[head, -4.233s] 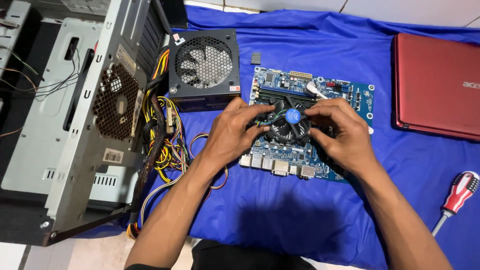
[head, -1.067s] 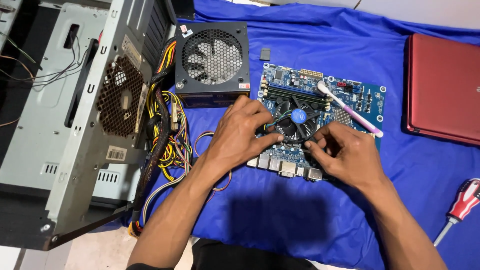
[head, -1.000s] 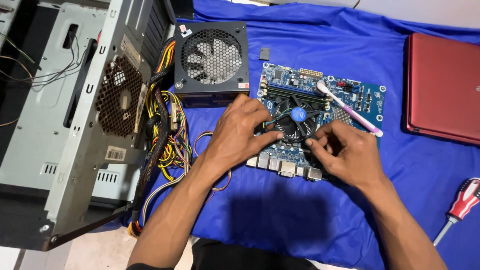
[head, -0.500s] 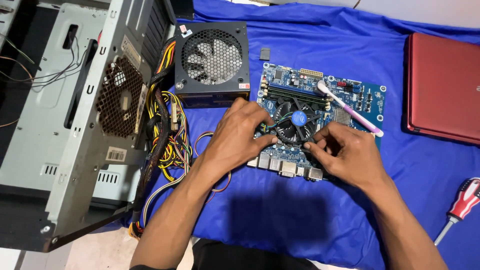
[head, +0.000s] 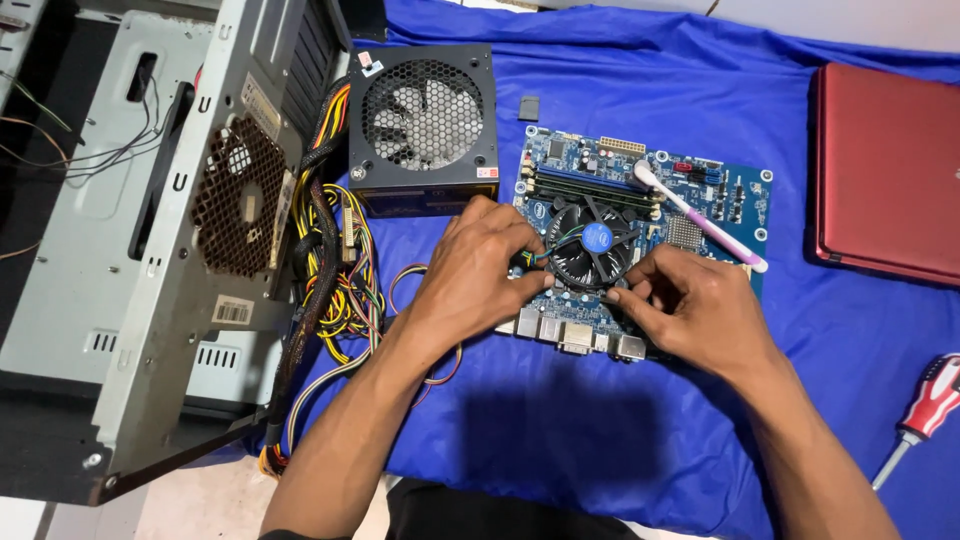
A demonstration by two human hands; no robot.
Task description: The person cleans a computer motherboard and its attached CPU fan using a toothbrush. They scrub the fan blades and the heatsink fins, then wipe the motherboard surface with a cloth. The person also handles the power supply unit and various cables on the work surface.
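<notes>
Hands: the left hand [head: 475, 275] and the right hand [head: 690, 305] are closing in from either side on the round black cooler fan with a blue centre disc [head: 590, 250], at the centre of the frame.
Fingers: the left fingers [head: 515, 248] are curling against the fan's left rim with the thumb tip at its lower-left corner; the right fingers [head: 640, 275] are pinching closed at the lower-right corner, though what they are nipping is too small to tell.
Location: the fan is sitting on the blue rectangular circuit board [head: 640, 185], which is lying flat on the wrinkled blue cloth [head: 560, 420].
Doing it well: by the look of it, pressure is best kept even on both corners and straight down, with the thin coloured fan lead by the left fingertips kept from being trapped.
Near hazards: a white and pink slim tube [head: 700, 220] is lying across the board just right of the fan, near the right knuckles.
Left edge: the black boxy power unit with a mesh grille [head: 425, 125], its tangle of yellow and black cables [head: 330, 270] and the open grey metal case [head: 150, 250] are crowding the left elbow.
Open room: bare cloth is lying below the board; a closed red laptop [head: 885, 170] and a red-and-white-handled screwdriver [head: 920, 410] are sitting well apart at the right.
</notes>
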